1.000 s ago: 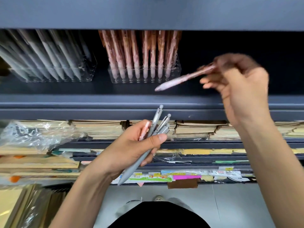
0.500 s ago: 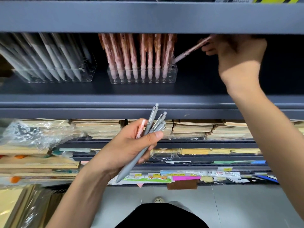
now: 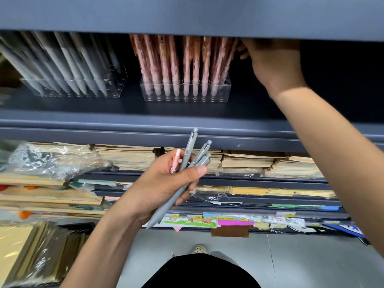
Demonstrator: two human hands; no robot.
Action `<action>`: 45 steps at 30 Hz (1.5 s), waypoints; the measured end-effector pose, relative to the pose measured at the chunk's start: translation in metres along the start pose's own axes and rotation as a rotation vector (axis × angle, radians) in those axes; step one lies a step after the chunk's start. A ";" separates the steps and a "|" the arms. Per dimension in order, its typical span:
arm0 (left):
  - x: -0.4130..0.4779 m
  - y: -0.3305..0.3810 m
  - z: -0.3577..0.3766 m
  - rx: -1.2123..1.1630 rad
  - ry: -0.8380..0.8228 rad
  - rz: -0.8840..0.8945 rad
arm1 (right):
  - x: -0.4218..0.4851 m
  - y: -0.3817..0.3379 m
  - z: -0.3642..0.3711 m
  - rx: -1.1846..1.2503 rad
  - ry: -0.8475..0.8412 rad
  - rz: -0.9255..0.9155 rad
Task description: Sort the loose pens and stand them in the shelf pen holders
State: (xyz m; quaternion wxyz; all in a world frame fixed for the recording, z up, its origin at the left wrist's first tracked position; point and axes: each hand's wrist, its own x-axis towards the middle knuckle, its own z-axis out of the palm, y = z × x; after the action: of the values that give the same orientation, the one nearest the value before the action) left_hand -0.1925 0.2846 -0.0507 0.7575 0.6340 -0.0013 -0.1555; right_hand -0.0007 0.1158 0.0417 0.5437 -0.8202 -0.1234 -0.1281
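Reaching into the dark grey metal shelf (image 3: 187,113), we work at the far clear plastic holder (image 3: 227,90) of pink patterned pens (image 3: 196,63), right of the clear holder of grey pens (image 3: 117,88): one colour per rack. Our right hand (image 3: 274,63) sits at the pink tops; its fingertips hide under the upper lip, so we cannot tell its grip. Nearer, our left hand (image 3: 158,190) clamps three loose grey click pens (image 3: 189,148) and one pink-white pen (image 3: 174,162), fanned for picking.

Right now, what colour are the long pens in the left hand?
The pens are grey; head view.
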 end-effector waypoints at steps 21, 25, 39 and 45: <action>0.024 0.015 -0.004 0.087 0.036 -0.016 | -0.030 0.002 -0.004 -0.091 0.202 -0.190; 0.027 0.016 -0.007 0.114 0.022 -0.027 | -0.068 0.004 -0.003 0.151 -0.187 -0.139; 0.029 0.028 -0.019 0.068 -0.063 -0.001 | -0.095 0.011 0.020 0.378 -0.479 0.023; 0.009 0.026 -0.046 0.033 -0.039 0.033 | -0.097 -0.002 0.063 0.594 -0.327 0.052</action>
State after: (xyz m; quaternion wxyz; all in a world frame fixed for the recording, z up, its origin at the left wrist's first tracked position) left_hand -0.1689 0.3302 -0.0362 0.7492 0.6433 -0.0291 -0.1552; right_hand -0.0873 0.1687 -0.0142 0.7349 -0.6386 -0.2199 0.0605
